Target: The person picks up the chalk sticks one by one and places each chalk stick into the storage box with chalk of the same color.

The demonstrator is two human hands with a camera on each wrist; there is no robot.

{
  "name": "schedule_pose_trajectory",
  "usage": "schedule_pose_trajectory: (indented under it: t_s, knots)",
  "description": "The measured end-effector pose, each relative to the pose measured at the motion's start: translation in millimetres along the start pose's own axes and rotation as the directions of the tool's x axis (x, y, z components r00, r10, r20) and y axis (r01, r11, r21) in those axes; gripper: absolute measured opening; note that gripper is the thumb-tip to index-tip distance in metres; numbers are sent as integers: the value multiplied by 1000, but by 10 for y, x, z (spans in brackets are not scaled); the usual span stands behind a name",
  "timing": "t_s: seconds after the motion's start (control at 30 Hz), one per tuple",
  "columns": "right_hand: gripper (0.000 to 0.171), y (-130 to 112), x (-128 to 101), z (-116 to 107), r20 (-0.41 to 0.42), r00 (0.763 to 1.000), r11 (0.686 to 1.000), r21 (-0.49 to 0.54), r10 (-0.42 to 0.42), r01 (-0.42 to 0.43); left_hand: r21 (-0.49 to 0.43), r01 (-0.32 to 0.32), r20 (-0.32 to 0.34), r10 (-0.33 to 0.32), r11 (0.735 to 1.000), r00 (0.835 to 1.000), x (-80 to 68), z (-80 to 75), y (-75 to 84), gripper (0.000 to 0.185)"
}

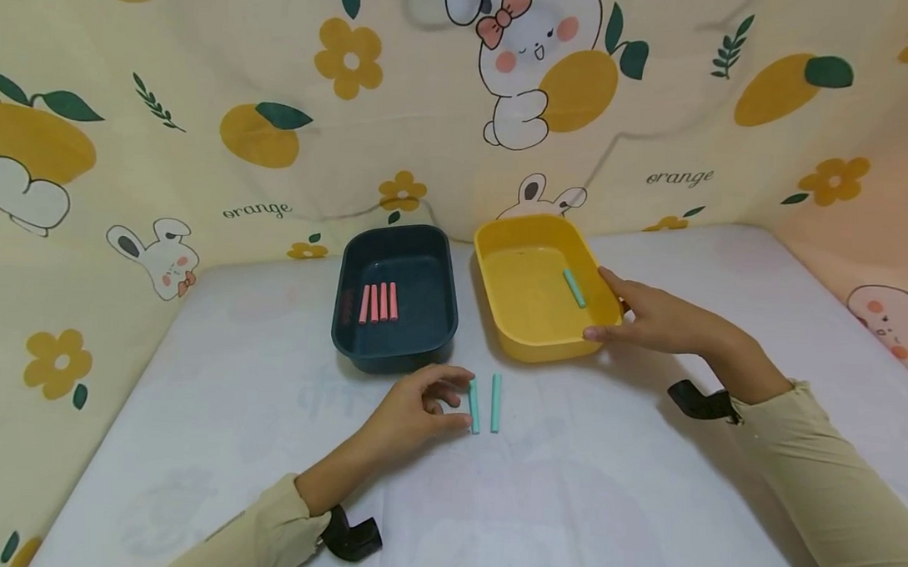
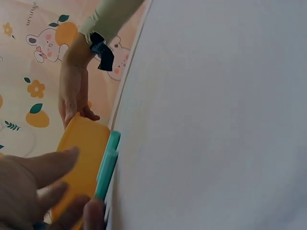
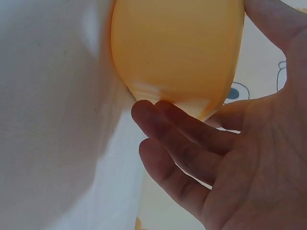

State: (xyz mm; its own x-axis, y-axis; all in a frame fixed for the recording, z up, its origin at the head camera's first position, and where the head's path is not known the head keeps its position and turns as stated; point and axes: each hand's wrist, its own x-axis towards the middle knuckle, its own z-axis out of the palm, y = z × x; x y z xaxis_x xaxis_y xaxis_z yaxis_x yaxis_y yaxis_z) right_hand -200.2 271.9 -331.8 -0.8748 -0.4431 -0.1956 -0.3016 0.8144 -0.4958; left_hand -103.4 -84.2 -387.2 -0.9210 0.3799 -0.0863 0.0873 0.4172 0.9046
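Note:
Two teal sticks lie side by side on the white table near its front. My left hand (image 1: 467, 398) curls over the left teal stick (image 1: 474, 405), index tip and thumb tip pinching it at its two ends; the other teal stick (image 1: 496, 402) lies free just to its right. The left wrist view shows both teal sticks (image 2: 108, 163) beside my thumb. My right hand (image 1: 599, 305) grips the near right corner of the yellow bin (image 1: 527, 336), thumb over the rim and fingers (image 3: 182, 129) against the outer wall. One teal stick (image 1: 574, 288) lies inside that bin.
A dark blue bin (image 1: 350, 338) stands left of the yellow one and holds several pink sticks (image 1: 379, 303). A cloth backdrop printed with oranges and rabbits rises behind and on both sides. The white table surface (image 1: 566, 504) stretches toward me.

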Motion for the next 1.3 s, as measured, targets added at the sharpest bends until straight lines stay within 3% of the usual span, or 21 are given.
schedule_pose_trajectory:
  t_s: [0.23, 0.43, 0.8, 1.1, 1.3]
  knots:
    - [108, -12, -9, -13, 4, 1000, 1000, 5, 6, -6, 212, -11, 12, 8, 977, 1000, 71, 72, 35, 76]
    - [108, -30, -19, -15, 9, 1000, 1000, 6, 18, -18, 334, -10, 34, -2, 942, 999, 114, 90, 80, 79]
    - [109, -17, -21, -8, 14, 999, 999, 31, 34, -35, 291, -14, 33, 5, 957, 999, 104, 75, 103, 69]
    - [108, -6, -23, -4, 5, 1000, 999, 35, 22, -22, 172, 0, 37, -7, 985, 999, 72, 21, 165, 65]
    - [108, -10, -13, -7, -2, 1000, 999, 32, 20, -20, 173, 0, 43, -8, 985, 999, 76, 19, 186, 66]
